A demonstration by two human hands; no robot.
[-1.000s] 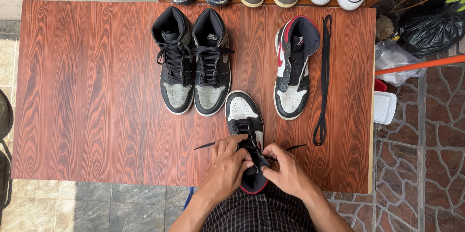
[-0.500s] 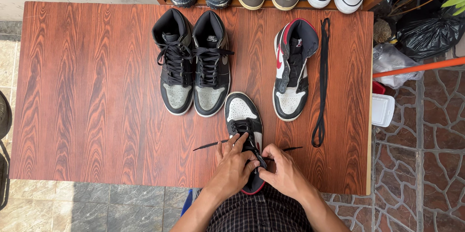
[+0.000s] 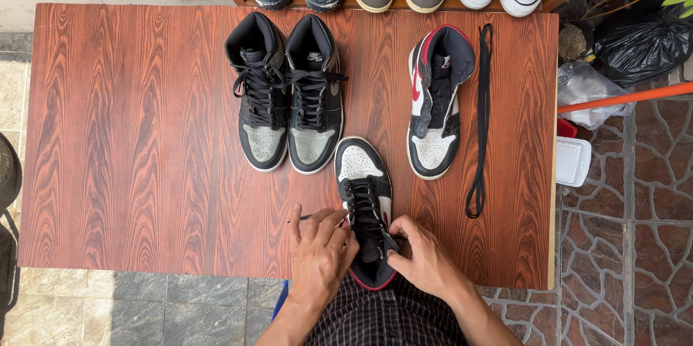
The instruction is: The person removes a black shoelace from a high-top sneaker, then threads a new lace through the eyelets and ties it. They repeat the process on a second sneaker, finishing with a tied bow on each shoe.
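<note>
1. The shoe (image 3: 364, 201), a white-toed high-top, stands at the near edge of the table (image 3: 130, 136), toe pointing away from the person.
2. The left hand (image 3: 321, 256) curls against the shoe's left side, pinching the black lace (image 3: 363, 205); the right hand (image 3: 422, 259) pinches it near the collar.
3. The shoe looks light, with a stiff sole and a soft upper; the lace is limp and thin, best gripped near its tips.
4. The wood-grain table looks smooth and flat. A dark pair (image 3: 285, 93), a red-trimmed shoe (image 3: 437, 100) and a loose lace (image 3: 481, 122) lie further off; stone tiles (image 3: 621, 245) surround the table.
</note>
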